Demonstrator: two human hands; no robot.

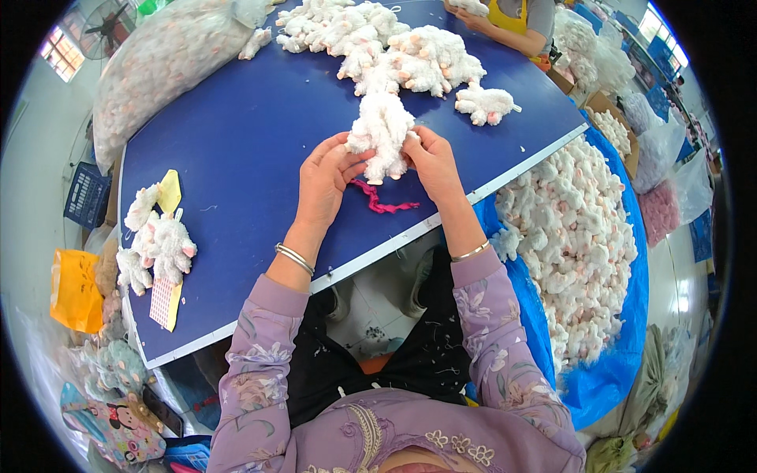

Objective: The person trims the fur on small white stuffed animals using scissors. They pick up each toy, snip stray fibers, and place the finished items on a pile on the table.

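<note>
Between both hands, just above the blue table [260, 236], is a white fluffy plush toy [381, 130] with pale pink tips. My left hand [327, 175] pinches its left side with the fingertips. On the toy's right side, my right hand [432, 162] grips the fluff between thumb and fingers. Below the toy a crumpled magenta strip [377, 203] lies on the table. Touching or close behind the held toy, a heap of similar white plush toys [426, 59] stretches to the far edge. One more plush toy [484, 104] lies apart to the right of the heap.
A few plush toys [165, 240] lie at the table's left with yellow paper [169, 191] and a sticker sheet [163, 302]. A blue-lined container [564, 244] full of toys stands at the right. A bulging clear bag [169, 67] sits far left. A co-worker [512, 24] is across the table.
</note>
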